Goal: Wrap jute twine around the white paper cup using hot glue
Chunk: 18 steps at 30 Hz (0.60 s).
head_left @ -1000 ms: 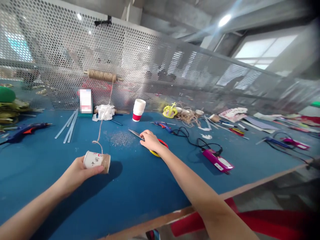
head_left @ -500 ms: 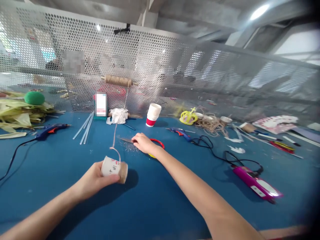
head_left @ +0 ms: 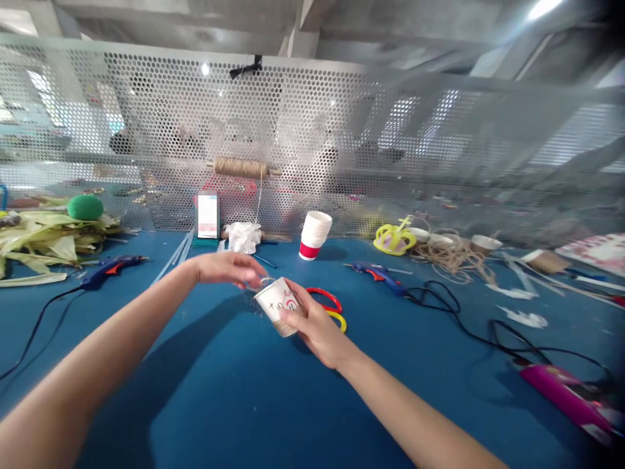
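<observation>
1. head view: note the right hand (head_left: 315, 322) wrapped around the tilted paper cup (head_left: 277, 301), thumb across the printed side; cannot tell about contact between cup and blue table (head_left: 234, 404).
2. find the left hand (head_left: 232, 268) just beside the cup's upper edge, fingers curled near a bit of twine (head_left: 267, 280); cannot tell whether pinched on it or only near.
3. at the cup's lower end, see the twine band (head_left: 287, 330), partly covered by the right hand; likely risk of slack or slipping turns, from lost tension or careless rotation.
4. probable risk of denting the thin-looking wall, from too firm a squeeze.
5. beside the right hand, mind the scissors (head_left: 336, 301), blades hidden; possible bump from a low swing.
6. watch the strand hanging from the roll (head_left: 241, 168) behind; possible snag on the crumpled white material (head_left: 243, 238), from a sudden tug.
</observation>
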{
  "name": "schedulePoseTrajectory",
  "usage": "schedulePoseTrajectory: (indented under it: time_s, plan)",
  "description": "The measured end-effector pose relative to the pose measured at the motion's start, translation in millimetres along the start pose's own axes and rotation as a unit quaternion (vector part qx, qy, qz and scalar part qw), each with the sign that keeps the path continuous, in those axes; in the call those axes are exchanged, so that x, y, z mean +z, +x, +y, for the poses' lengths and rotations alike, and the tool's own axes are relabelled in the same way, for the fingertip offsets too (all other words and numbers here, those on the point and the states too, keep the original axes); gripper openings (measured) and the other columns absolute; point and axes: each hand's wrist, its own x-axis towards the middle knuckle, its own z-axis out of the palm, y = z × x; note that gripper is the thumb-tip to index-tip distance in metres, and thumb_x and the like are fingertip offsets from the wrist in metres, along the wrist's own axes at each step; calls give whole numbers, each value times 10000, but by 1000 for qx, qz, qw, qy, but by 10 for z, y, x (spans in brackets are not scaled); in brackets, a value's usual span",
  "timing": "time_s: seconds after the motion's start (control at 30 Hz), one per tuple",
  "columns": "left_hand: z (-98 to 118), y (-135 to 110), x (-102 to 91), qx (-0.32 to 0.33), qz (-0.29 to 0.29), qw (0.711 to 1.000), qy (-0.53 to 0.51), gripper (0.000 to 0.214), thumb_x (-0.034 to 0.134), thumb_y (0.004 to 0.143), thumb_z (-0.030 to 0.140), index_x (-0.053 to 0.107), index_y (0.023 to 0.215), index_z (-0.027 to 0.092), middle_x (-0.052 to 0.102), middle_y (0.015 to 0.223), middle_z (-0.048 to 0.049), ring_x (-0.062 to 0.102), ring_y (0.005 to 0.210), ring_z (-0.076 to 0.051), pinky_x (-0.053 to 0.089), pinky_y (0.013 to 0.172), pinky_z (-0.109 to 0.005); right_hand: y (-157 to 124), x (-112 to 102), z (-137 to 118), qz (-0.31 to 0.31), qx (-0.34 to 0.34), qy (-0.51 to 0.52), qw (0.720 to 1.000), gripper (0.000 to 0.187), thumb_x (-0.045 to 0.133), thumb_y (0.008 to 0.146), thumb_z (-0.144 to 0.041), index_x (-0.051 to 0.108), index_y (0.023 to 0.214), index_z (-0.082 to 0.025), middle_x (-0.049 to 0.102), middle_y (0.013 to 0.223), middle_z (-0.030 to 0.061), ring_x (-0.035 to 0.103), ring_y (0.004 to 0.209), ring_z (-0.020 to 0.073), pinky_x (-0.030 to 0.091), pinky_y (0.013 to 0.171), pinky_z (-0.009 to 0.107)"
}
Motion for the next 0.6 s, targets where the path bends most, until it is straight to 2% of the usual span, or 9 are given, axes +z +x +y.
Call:
schedulePoseTrajectory:
  time_s: [0.03, 0.07, 0.17, 0.23, 0.27, 0.37, 0.43, 0.5, 0.6]
  plan:
    - [-24, 134, -154, -45, 110, 990, 82, 311, 573, 800, 371, 628, 1008, 147, 686, 948, -97, 634, 887, -195, 496, 765, -307, 17, -1, 42, 13, -8, 4, 1000, 641, 730, 671, -301, 463, 1252, -257, 515, 1291, 76, 515, 1139, 223, 413, 959, 393]
    - [-62, 272, -278, -66, 170, 976, 119, 362, 522, 834, 367, 578, 1097, 124, 659, 1025, -132, 617, 955, -212, 487, 795, -322, 29, -1, 79, 21, -10, 9, 1000, 653, 724, 678, -314, 452, 1269, -254, 511, 1304, 79, 500, 1165, 229, 390, 981, 398]
    - [-230, 672, -437, -114, 280, 929, 213, 665, 660, 715, 337, 409, 1286, 108, 473, 1282, -228, 478, 1170, -337, 403, 923, -441, 25, -10, 143, 39, -5, 28, 999, 702, 710, 698, -345, 400, 1321, -256, 486, 1341, 88, 476, 1201, 233, 361, 1004, 397]
    - [-348, 890, -402, -134, 311, 902, 268, 875, 765, 580, 315, 357, 1341, 170, 350, 1382, -232, 403, 1223, -412, 348, 963, -498, 1, -27, 144, 46, -5, 40, 998, 714, 705, 704, -358, 385, 1335, -263, 486, 1345, 86, 473, 1206, 231, 356, 1006, 390]
    - [-394, 978, -367, -141, 315, 893, 288, 872, 769, 569, 323, 371, 1337, 214, 370, 1377, -206, 419, 1214, -411, 360, 956, -489, -13, -37, 136, 45, -4, 43, 998, 706, 705, 704, -359, 394, 1331, -265, 494, 1339, 85, 477, 1204, 231, 358, 1004, 388]
    - [-422, 1127, -306, -158, 316, 874, 335, 516, 646, 700, 265, 538, 1202, 214, 544, 1221, -160, 539, 1111, -344, 428, 894, -402, -50, -61, 103, 38, -7, 37, 999, 656, 704, 704, -352, 444, 1301, -272, 519, 1317, 78, 491, 1187, 233, 379, 982, 380]
    - [-326, 1101, -357, -164, 317, 862, 360, 302, 563, 745, 200, 637, 1036, 162, 619, 1103, -156, 589, 1038, -301, 452, 847, -341, -67, -70, 83, 38, -12, 32, 999, 646, 700, 705, -352, 454, 1297, -278, 546, 1286, 76, 512, 1158, 232, 400, 956, 374]
    - [-141, 937, -493, -162, 331, 846, 385, 259, 523, 756, 182, 649, 976, 129, 639, 1065, -156, 595, 1024, -284, 453, 832, -311, -79, -71, 64, 39, -16, 32, 999, 654, 696, 707, -359, 445, 1307, -280, 568, 1256, 75, 529, 1131, 233, 415, 935, 370]
    - [221, 405, -792, -164, 354, 821, 417, 257, 536, 736, 249, 640, 917, 99, 669, 917, -138, 612, 957, -294, 459, 791, -317, -90, -59, 38, 34, -23, 38, 998, 659, 691, 713, -362, 433, 1311, -270, 559, 1264, 74, 520, 1141, 233, 410, 943, 371]
